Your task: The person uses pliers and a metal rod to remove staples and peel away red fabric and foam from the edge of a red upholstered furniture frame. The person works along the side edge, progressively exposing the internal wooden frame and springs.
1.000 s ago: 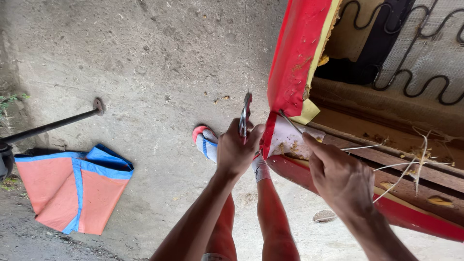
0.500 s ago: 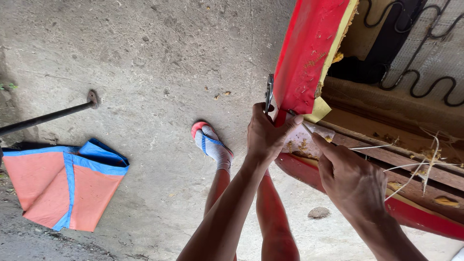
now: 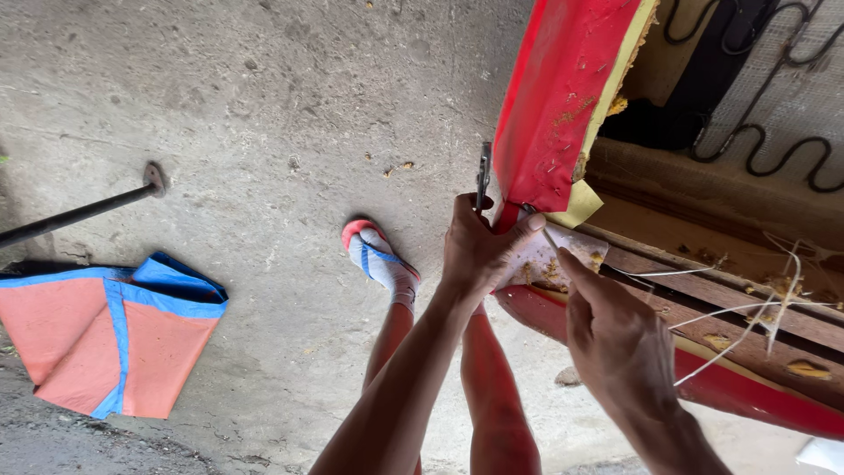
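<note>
Both forearms are bare, with no sleeves, watch or rings in view. The left hand (image 3: 479,251) and right hand (image 3: 620,347) wear no gloves. Both legs are bare from the knee down. One foot wears a white and grey sock (image 3: 387,268) inside a sandal (image 3: 365,242) with a red sole and blue straps.

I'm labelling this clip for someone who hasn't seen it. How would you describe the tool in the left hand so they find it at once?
Start at the overturned red sofa on the right, with bare wooden frame and zigzag springs. At its red edge, the left hand grips a slim grey metal tool. It points upward beside the red cover, the only metal thing in hand, unlike the long dark rod lying on the concrete at left.
</note>
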`<state>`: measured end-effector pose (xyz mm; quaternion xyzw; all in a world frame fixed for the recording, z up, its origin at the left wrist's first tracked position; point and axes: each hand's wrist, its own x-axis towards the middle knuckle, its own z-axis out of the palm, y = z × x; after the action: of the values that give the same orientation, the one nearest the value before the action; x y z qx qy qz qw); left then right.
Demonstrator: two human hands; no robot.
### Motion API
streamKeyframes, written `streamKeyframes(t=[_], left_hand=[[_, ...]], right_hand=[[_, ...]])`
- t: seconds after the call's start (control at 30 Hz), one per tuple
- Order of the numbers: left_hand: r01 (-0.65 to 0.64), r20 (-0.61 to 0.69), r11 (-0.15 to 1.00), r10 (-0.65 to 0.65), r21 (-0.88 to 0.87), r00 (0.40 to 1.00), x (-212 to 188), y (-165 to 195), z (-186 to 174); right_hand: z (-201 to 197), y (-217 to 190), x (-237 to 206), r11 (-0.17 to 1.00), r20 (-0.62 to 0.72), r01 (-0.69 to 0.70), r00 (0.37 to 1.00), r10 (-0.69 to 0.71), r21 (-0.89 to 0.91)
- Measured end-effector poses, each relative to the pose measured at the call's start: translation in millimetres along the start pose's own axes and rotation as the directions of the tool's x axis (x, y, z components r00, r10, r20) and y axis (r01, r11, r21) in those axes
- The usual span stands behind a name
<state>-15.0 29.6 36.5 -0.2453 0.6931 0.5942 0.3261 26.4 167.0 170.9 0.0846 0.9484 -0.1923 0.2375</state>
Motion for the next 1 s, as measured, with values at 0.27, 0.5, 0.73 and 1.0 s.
streamKeyframes(t=[0.27,0.5,0.73,1.0], left_hand=[[0.037,0.113,0.957,-0.004,-0.289,0.994,10.7,-12.2,2.2],[0.041,0.016,0.994,-0.040,-0.102,0.999,21.9,-16.4,8.1],[-0.063,-0.082,0.989,0.053,-0.135,0.995,25.9,-26.5,11.3],[-0.127,-0.077,0.959,0.111,-0.254,0.991,37.2,-22.9,16.0]], right_hand=[[-21.3,-18.7,24.5,0.956,0.134,-0.149,0.973,0.187,-0.254],[-17.7,58.6,44.5,0.790,0.081,0.448,0.885,-0.459,-0.418],[-8.6,100.2,68.5,0.799,0.094,0.512,0.855,-0.510,-0.317],[-25.9,58.1,85.7,0.940,0.143,0.309,0.947,-0.289,-0.145]])
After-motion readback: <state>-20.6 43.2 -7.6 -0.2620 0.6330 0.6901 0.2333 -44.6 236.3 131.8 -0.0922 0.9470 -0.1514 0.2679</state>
